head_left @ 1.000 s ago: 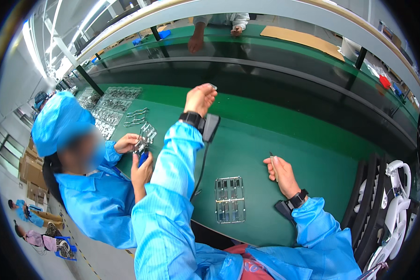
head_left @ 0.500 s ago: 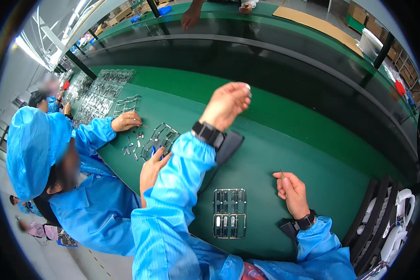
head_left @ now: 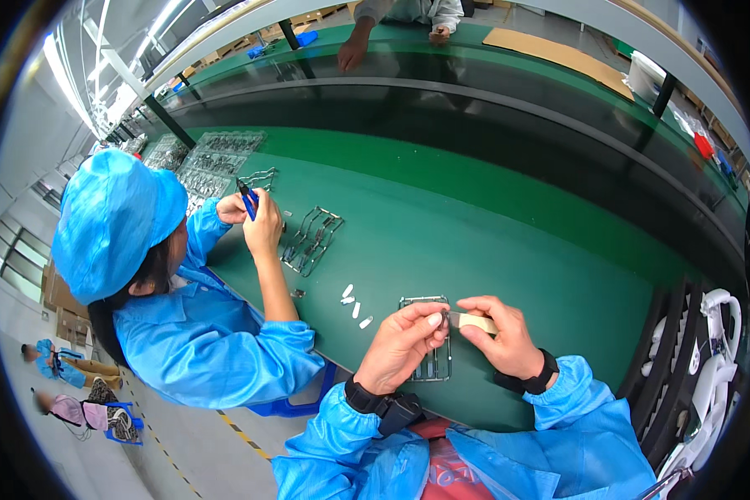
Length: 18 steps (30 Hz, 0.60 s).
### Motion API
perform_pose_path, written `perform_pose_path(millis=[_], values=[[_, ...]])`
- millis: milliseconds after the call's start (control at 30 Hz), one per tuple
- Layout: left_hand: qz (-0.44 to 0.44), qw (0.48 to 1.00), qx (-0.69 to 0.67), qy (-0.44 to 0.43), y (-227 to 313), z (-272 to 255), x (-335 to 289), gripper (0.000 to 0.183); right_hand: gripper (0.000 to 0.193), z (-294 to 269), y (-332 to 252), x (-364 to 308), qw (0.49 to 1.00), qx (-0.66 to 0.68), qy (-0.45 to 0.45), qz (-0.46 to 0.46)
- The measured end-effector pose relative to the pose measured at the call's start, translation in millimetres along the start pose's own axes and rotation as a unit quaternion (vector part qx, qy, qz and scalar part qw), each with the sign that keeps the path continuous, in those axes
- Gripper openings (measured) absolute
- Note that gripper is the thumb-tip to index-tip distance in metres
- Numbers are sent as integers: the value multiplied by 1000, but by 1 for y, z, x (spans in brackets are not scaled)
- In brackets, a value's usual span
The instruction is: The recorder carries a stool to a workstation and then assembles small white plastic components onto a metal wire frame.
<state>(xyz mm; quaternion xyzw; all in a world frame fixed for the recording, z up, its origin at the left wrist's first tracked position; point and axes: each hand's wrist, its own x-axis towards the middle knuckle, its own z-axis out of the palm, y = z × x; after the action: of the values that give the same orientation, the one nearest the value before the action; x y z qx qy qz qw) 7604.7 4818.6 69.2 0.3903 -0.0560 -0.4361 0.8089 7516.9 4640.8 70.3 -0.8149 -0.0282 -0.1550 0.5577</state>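
My left hand (head_left: 402,340) is closed, pinching a small dark piece between thumb and fingertips; the fingers hide most of it. My right hand (head_left: 508,343) grips a small knife (head_left: 480,322) by its pale handle, with the short blade against or right beside that piece. Both hands meet above a rectangular frame (head_left: 436,367) of thin metal-looking bars with dark strips in it, which lies on the green table (head_left: 550,283). Several small white pieces (head_left: 356,310) lie loose to the left of my left hand.
At my left a co-worker (head_left: 200,308) in blue holds blue-handled cutters (head_left: 248,198) over the table, near another frame (head_left: 312,240). Clear trays (head_left: 217,154) stand farther back. Black racks with white curved parts (head_left: 712,358) stand at the right. A dark conveyor belt (head_left: 442,112) runs beyond.
My left hand has come down and back from over the far table to meet my right hand. The knife now shows in my right hand. The co-worker has lifted the cutters.
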Motion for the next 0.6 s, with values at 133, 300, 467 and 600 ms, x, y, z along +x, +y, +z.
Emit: perform_pose_path(millis=[133, 300, 467, 600], values=[[9, 998, -62, -15, -13, 0, -16, 21, 25, 10, -8, -8, 1000, 20, -10, -13], [11, 995, -92, -30, -17, 1, -28, 18, 25, 15, -14, -13, 998, 9, -13, -62], [18, 994, -99, -34, -20, 1, -34, 17, 24, 17, -12, -16, 994, -20, -1, -108], [19, 994, -93, -46, -23, 0, -34, 17, 24, 17, -9, -16, 996, 4, 4, -92]])
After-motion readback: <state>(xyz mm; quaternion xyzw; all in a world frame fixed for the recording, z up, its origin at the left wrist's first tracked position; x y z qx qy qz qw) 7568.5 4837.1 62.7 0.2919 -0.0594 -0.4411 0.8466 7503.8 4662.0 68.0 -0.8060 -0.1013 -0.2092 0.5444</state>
